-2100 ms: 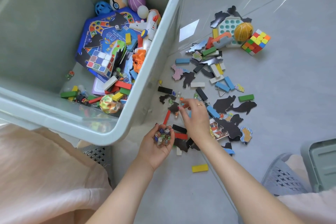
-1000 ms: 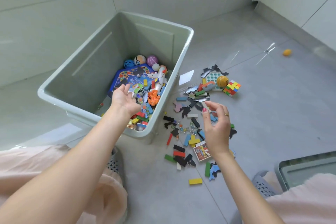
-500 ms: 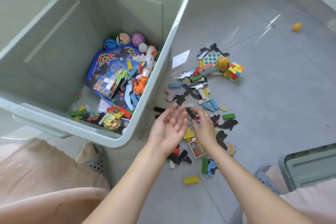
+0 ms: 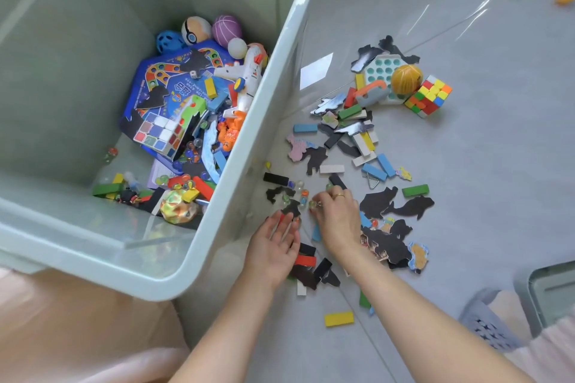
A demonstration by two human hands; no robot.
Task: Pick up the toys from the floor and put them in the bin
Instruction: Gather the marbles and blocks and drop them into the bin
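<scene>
Glass marbles point(image 4: 301, 193) are lying scattered on the grey tiled floor point(image 4: 485, 165), just beyond both hands and close to the side wall of the pale green plastic bin point(image 4: 280, 78). The right hand point(image 4: 337, 218) is reaching down among them with its fingers curled and its fingertips pinching at one marble; a gold ring is showing on one finger. The left hand point(image 4: 273, 246) is lying beside it, palm up, fingers nearly straight and relaxed, holding nothing that can be made out, its fingertips touching a black puzzle piece point(image 4: 291, 208).

Flat cardboard puzzle pieces, many showing their black backs in animal shapes, are spreading across the floor to the right of the hands, mixed with small rectangular wooden blocks in blue, green, white, red and black. One yellow block point(image 4: 339, 319) is lying apart, nearer the person. Farther off, a smooth multicoloured cube puzzle point(image 4: 429, 96) is sitting just beside a yellow ribbed ball point(image 4: 406, 78), which is resting on a white tray of round teal dimples point(image 4: 381, 68).

Inside the bin, a blue game board point(image 4: 174, 93) is carrying printed characters too blurred to read. On it are lying a white toy plane point(image 4: 247, 81), a second cube puzzle with pale faces point(image 4: 160, 132) and more blocks and marbles, with several round balls gathering at the far corner. A crinkled, shiny, multicoloured ball point(image 4: 179, 207) is sitting near the bin's near wall.
</scene>
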